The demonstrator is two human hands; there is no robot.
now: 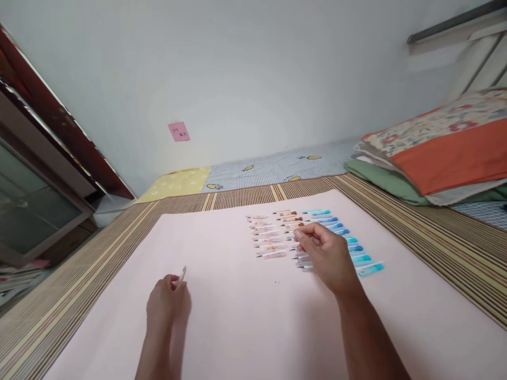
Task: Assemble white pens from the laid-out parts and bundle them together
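Pink sheet [222,322] carries the pen rows [273,240]. Right hand [327,256] sits over the rows' middle, fingers pinched narrow, apparently on one pen. Left hand [166,302], well left of the rows, grips a loose pen [182,274]. Advise keeping tips level.

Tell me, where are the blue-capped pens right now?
In the head view, the blue-capped pens lie in a column right of centre on the pink sheet, beside the brown-capped pens, partly hidden behind the right hand.

Bedroom at home: bed w/ striped mat [435,221], folded quilts [439,153], checked sheet [273,169].
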